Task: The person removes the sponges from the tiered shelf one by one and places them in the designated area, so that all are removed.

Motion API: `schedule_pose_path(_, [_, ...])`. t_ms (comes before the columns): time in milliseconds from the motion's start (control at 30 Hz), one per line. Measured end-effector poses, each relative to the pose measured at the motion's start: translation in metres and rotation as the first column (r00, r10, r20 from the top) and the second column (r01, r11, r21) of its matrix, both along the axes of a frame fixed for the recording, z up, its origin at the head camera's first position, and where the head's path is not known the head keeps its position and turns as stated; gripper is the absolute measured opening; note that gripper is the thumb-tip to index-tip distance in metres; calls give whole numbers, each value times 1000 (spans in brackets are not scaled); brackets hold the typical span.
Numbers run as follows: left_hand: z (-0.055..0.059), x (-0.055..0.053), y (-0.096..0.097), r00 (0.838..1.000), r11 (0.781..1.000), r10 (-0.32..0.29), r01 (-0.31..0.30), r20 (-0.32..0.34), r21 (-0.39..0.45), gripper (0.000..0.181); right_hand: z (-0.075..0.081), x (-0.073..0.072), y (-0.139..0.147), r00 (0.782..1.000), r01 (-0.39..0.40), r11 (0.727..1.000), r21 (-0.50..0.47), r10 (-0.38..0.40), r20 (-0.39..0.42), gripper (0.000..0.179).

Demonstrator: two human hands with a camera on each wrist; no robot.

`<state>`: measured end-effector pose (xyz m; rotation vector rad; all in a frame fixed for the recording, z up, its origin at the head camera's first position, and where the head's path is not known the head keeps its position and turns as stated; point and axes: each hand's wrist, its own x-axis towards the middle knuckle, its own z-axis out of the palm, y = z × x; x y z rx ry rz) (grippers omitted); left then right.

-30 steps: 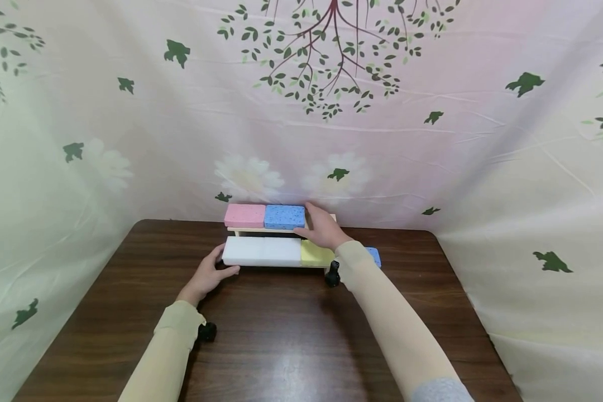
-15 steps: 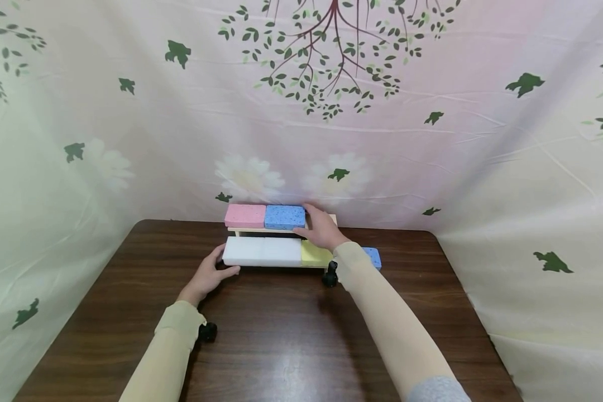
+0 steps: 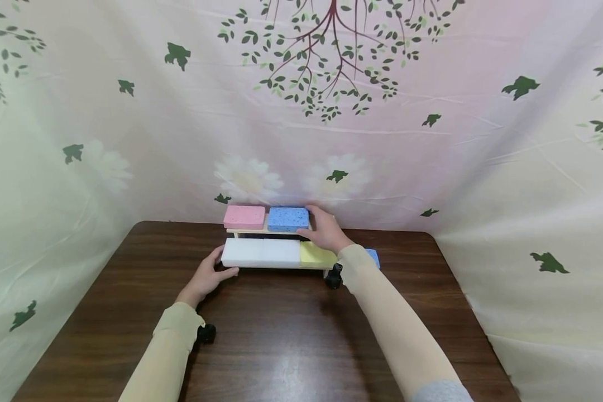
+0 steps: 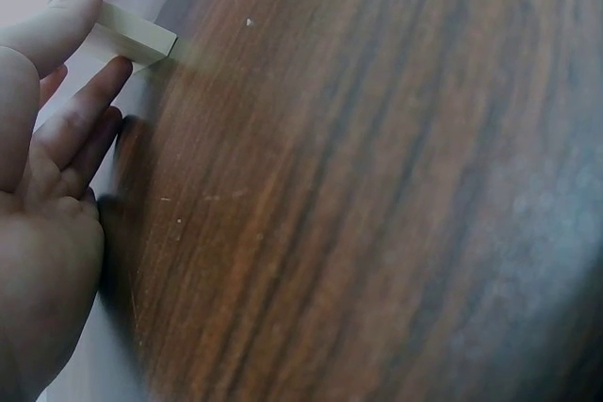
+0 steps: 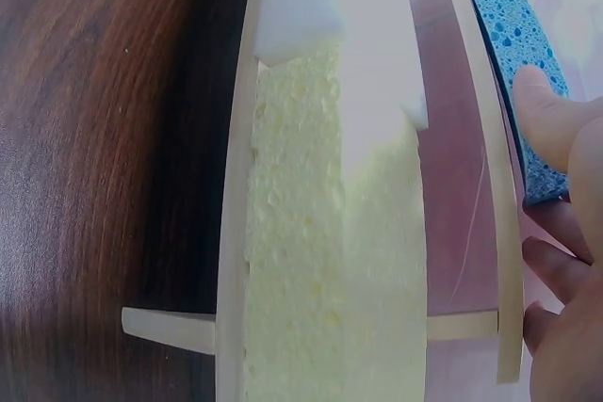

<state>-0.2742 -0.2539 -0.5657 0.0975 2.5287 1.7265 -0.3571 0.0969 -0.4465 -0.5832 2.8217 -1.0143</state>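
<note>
Left hand [image 3: 204,281] spread, your right hand [image 3: 326,230] pinches the upper blue sponge [image 3: 287,219], now shifted toward three o'clock, clear of the pink sponge [image 3: 244,217].

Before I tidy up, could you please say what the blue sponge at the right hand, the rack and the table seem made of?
Blue sponge: probably cellulose, matt, judging by its irregular open pores.
Rack: pale, squared bars, smooth and matt, suggest wood; grain unclear.
Table: brown wood or wood-look laminate, with streaked grain and a glossy reflection.
</note>
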Motion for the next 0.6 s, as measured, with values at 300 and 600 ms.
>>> schedule_pose_path(300, [-1, 1, 0, 1000, 1000, 9, -9, 10, 4, 90, -3, 1, 8, 1000, 4, 999, -39, -5, -9, 83])
schedule_pose_path(600, [1, 2, 1, 1000, 1000, 3, -3, 11, 28, 92, -4, 1, 17, 1000, 7, 999, -50, -8, -22, 84])
